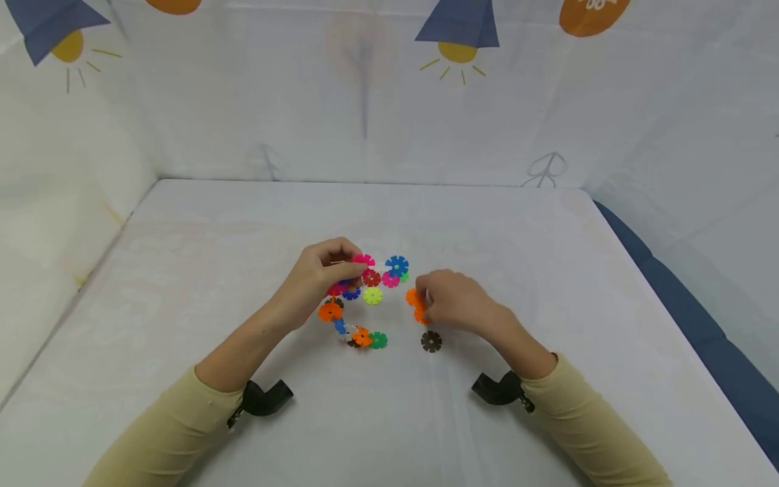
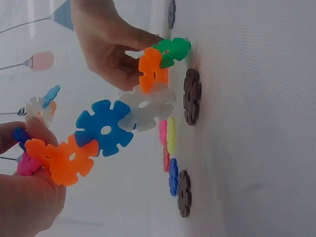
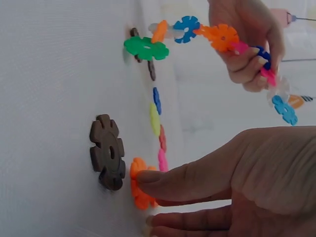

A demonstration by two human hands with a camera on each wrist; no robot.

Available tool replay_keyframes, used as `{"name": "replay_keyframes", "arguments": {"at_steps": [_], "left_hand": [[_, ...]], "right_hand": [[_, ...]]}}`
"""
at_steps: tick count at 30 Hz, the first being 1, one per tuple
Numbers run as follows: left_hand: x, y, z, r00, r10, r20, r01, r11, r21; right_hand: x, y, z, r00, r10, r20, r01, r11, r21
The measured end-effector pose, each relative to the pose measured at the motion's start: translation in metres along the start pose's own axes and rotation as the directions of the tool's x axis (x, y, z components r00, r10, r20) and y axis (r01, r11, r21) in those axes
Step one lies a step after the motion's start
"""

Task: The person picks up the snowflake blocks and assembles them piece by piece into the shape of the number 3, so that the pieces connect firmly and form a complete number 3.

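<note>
I have room to come in over the near counter [image 1: 383,423], between the black wrist cameras [image 1: 268,398] jutting inward. Farther in, the chain of discs [image 2: 94,129] hanging from my left hand [image 1: 307,281] bars that side, its green disc [image 1: 379,338] reaching toward the middle. A gap opens between that and the brown disc [image 3: 102,150] just beside my right hand [image 1: 459,299]. The yellow disc [image 1: 372,295] lies beyond.

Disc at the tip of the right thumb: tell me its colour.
The disc is orange; it shows best in the right wrist view.
</note>
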State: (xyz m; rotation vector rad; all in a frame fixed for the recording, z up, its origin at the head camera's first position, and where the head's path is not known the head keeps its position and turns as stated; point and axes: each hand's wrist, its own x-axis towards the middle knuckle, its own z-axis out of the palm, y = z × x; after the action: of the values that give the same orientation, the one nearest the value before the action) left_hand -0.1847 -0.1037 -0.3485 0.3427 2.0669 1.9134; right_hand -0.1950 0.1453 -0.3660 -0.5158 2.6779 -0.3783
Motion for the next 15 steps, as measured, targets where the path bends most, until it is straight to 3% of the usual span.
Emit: {"name": "replay_keyframes", "arguments": {"at_steps": [9,15], "left_hand": [[0.0003,0.0004,-0.0018,0.999,-0.024,0.04,0.027,0.997,-0.067],[-0.0009,0.0026,-0.0037,0.998,-0.012,0.057,0.015,0.998,-0.059]], "right_hand": [[-0.0017,-0.0035,0.0078,0.999,-0.032,-0.009,0.032,0.999,-0.002],[-0.0043,-0.0075,0.008,0.999,-0.043,-0.012,0.043,0.999,-0.03]]}}
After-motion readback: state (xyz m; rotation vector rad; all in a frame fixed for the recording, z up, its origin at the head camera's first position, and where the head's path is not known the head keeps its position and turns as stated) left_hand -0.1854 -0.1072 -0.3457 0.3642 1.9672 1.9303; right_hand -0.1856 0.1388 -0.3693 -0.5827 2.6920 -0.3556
